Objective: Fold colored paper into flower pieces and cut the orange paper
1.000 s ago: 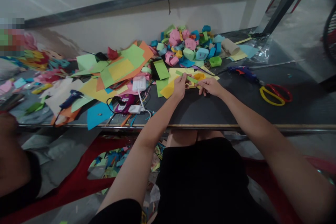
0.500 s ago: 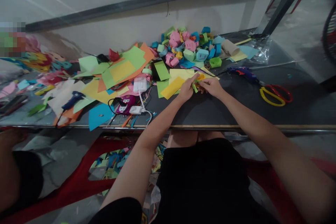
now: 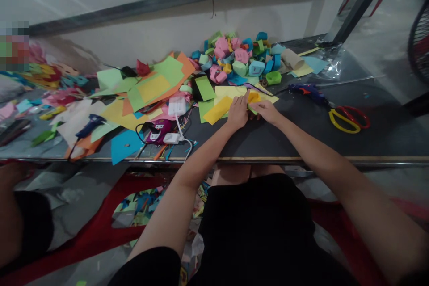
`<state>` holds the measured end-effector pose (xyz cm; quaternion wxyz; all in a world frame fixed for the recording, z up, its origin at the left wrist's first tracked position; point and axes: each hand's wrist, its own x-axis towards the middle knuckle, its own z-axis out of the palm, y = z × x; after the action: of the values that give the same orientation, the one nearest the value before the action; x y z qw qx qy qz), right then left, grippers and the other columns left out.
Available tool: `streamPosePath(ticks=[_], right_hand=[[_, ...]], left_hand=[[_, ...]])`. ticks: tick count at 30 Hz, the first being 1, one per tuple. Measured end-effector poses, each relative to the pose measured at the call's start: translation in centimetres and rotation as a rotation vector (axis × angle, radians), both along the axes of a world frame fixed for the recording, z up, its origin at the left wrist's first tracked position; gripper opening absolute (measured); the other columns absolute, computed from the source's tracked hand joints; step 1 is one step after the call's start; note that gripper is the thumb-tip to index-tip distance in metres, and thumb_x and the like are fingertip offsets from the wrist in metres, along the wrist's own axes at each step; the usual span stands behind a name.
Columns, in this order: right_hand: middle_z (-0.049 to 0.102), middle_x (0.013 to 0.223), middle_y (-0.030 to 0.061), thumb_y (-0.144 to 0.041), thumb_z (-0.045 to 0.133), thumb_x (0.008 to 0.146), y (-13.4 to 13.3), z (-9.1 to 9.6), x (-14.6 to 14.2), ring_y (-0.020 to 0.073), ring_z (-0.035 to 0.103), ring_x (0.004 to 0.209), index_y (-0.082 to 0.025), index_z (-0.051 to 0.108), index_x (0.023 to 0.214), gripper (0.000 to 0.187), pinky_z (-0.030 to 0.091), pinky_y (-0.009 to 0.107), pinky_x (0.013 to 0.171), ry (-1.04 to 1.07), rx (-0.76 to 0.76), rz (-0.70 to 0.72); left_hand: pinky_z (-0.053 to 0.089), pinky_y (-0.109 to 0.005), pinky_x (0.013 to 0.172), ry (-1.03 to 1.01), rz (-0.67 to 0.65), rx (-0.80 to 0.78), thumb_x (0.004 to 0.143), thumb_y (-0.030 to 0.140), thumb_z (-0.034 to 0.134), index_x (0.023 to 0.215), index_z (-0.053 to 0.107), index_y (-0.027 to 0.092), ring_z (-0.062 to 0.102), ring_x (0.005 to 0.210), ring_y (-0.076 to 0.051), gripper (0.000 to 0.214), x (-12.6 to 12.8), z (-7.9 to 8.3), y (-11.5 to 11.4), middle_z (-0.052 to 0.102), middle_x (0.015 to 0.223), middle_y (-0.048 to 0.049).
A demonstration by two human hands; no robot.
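Observation:
My left hand (image 3: 238, 111) and my right hand (image 3: 266, 111) meet over the dark table (image 3: 301, 136), fingers pinched together on a small green paper strip (image 3: 252, 109) between them. A small orange paper piece (image 3: 254, 97) sits just beyond the fingertips, touching or close to them. Under and beside the hands lie a pale yellow sheet (image 3: 231, 93) and a darker yellow strip (image 3: 217, 110).
A heap of folded paper boxes (image 3: 239, 58) stands at the back. Loose coloured sheets (image 3: 150, 87) cover the left. A blue glue gun (image 3: 306, 90) and yellow-red scissors (image 3: 348, 118) lie to the right. A power strip and plugs (image 3: 167, 132) sit left. Another person's arm (image 3: 13, 214) is at the far left.
A second ago the hands held the green strip stretched out between them; they have since closed together, gathering it into a small piece by the orange paper.

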<state>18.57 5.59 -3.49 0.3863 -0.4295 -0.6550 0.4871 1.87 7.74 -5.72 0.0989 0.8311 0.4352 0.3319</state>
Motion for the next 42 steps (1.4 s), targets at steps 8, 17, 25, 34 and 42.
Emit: streamPosePath(ticks=[8, 17, 25, 34, 42], right_hand=[[0.077, 0.081, 0.0079, -0.061, 0.073, 0.084, 0.9, -0.1, 0.5, 0.0112, 0.066, 0.057, -0.017, 0.074, 0.079, 0.044, 0.044, 0.021, 0.044, -0.014, -0.028, -0.001], [0.080, 0.087, 0.0113, -0.058, 0.077, 0.083, 1.6, -0.2, 1.2, 0.0129, 0.069, 0.057, -0.016, 0.078, 0.085, 0.042, 0.050, 0.022, 0.045, -0.022, -0.046, -0.125], [0.076, 0.071, 0.0061, -0.056, 0.074, 0.085, 1.5, 0.2, 2.0, 0.0161, 0.072, 0.061, -0.020, 0.078, 0.071, 0.038, 0.058, 0.027, 0.057, -0.111, 0.185, -0.232], [0.074, 0.066, 0.0091, -0.067, 0.074, 0.078, 1.7, -0.1, 2.2, 0.0158, 0.067, 0.052, -0.017, 0.079, 0.070, 0.051, 0.055, 0.029, 0.050, -0.073, 0.193, -0.245], [0.071, 0.058, 0.0059, -0.056, 0.080, 0.070, 1.3, 0.1, 2.1, 0.0152, 0.065, 0.049, -0.019, 0.072, 0.060, 0.039, 0.051, 0.026, 0.047, -0.028, 0.143, -0.403]], left_hand=[[0.050, -0.041, 0.103, -0.271, -0.036, -0.203, 0.098, 0.024, 0.049, 0.151, 0.050, 0.019, 0.064, 0.109, -0.023, 0.053, -0.4, 0.4, 0.4, 0.068, 0.126, -0.0117], [0.055, -0.026, 0.076, -0.699, 0.074, -0.395, 0.094, 0.031, 0.068, 0.101, 0.078, 0.018, 0.070, 0.077, -0.013, 0.018, -0.7, 0.5, 1.3, 0.077, 0.087, -0.0042], [0.047, -0.022, 0.063, -0.967, 0.114, -0.514, 0.085, 0.025, 0.079, 0.095, 0.081, 0.018, 0.066, 0.067, -0.010, 0.013, -0.6, 0.8, 1.6, 0.075, 0.075, -0.0026], [0.037, -0.021, 0.051, -0.990, 0.033, -0.549, 0.084, 0.034, 0.081, 0.094, 0.082, 0.018, 0.060, 0.057, -0.007, 0.019, -0.8, 0.4, 2.0, 0.073, 0.071, -0.0017], [0.052, -0.026, 0.063, -0.655, 0.117, -0.126, 0.087, 0.027, 0.077, 0.121, 0.076, 0.026, 0.065, 0.070, -0.011, 0.034, -1.3, 0.0, 1.7, 0.079, 0.114, -0.0074]])
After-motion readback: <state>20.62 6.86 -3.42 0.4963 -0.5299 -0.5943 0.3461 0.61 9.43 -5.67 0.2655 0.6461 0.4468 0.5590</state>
